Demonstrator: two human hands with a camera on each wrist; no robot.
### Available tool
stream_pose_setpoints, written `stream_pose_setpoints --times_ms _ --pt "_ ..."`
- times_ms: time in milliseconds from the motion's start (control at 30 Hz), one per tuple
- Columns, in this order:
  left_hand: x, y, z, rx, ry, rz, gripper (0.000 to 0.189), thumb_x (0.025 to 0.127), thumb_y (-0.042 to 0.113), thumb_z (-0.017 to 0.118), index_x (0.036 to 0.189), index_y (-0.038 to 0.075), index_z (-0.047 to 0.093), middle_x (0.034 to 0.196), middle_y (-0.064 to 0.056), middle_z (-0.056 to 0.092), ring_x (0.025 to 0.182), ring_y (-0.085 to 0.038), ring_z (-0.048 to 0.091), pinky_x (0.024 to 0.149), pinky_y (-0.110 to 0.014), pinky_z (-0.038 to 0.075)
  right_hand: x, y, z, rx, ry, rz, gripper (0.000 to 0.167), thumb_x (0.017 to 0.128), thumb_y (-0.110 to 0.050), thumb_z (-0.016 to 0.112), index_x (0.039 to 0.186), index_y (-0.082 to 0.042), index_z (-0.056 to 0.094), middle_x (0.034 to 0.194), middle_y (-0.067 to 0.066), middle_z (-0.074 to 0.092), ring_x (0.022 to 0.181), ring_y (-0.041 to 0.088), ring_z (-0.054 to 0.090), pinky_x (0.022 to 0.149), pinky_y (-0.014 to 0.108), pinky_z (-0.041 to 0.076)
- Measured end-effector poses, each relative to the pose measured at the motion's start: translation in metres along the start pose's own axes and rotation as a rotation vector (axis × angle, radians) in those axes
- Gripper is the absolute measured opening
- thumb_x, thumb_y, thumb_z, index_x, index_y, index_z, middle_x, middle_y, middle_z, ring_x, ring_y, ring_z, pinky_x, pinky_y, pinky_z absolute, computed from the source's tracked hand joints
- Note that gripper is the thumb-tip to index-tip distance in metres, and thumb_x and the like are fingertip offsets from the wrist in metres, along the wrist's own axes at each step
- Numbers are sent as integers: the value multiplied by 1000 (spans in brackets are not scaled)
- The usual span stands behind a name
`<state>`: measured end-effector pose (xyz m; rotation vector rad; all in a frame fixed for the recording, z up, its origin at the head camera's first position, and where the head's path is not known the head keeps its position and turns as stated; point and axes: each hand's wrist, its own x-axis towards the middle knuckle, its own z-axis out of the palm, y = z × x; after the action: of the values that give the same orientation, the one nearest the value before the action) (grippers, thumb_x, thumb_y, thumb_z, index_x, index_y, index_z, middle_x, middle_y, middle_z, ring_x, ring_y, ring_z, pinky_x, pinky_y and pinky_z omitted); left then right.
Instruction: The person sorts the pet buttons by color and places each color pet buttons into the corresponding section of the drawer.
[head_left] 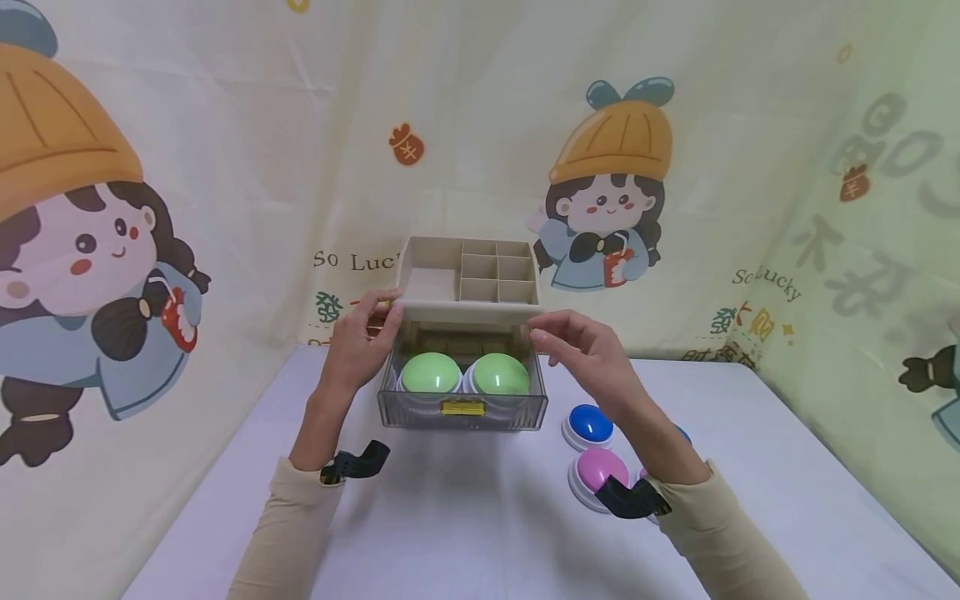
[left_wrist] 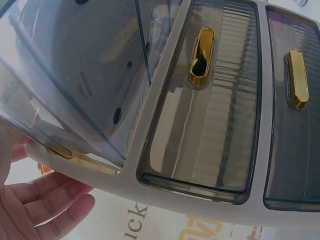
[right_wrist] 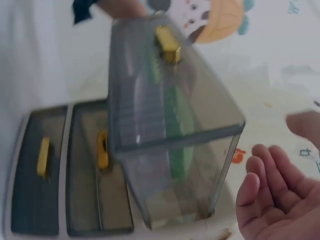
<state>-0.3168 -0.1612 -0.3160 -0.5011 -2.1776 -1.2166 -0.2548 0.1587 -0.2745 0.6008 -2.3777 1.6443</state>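
Observation:
A beige desktop organizer (head_left: 468, 312) has its top smoky see-through drawer (head_left: 462, 412) pulled out, gold handle facing me. Inside lie two green dome push buttons (head_left: 431, 372), side by side; the right wrist view shows green through the drawer wall. My left hand (head_left: 362, 340) holds the organizer's upper left edge, thumb in front and index finger along the top; in the left wrist view its other fingers (left_wrist: 65, 202) hang loosely beneath. Near the upper right corner is my right hand (head_left: 588, 354); its fingers (right_wrist: 270, 175) are relaxed and apart from the drawer.
Right of the organizer, a blue push button (head_left: 590, 423) and a pink push button (head_left: 602, 471) sit on the white table (head_left: 450, 517), with more partly behind the right forearm. Lower closed drawers (left_wrist: 205, 115) have gold handles. A printed cloth (head_left: 465, 100) hangs behind.

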Motion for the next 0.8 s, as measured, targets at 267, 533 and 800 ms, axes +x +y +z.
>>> stream_pose_setpoints --times_ms 267,533,800 --pt "2 -3 0 -2 -1 5 36 105 28 57 136 11 61 121 -23 71 100 -37 72 85 -54 60 -7 1 -5 392 -10 124 35 107 -35 54 124 -7 64 108 1 69 101 18 63 84 24 54" --pt "2 -5 0 -5 -6 -3 37 105 29 57 137 11 61 122 -23 71 101 -37 72 85 -54 59 -19 -1 1 390 14 141 24 106 -35 53 114 -16 67 103 0 68 96 16 63 81 21 54" --pt "5 -8 1 -8 -6 4 38 105 31 57 138 11 61 121 -22 71 101 -37 72 84 -54 59 -42 -11 9 387 -19 128 20 107 -28 52 110 -17 69 99 0 70 88 14 63 80 23 55"
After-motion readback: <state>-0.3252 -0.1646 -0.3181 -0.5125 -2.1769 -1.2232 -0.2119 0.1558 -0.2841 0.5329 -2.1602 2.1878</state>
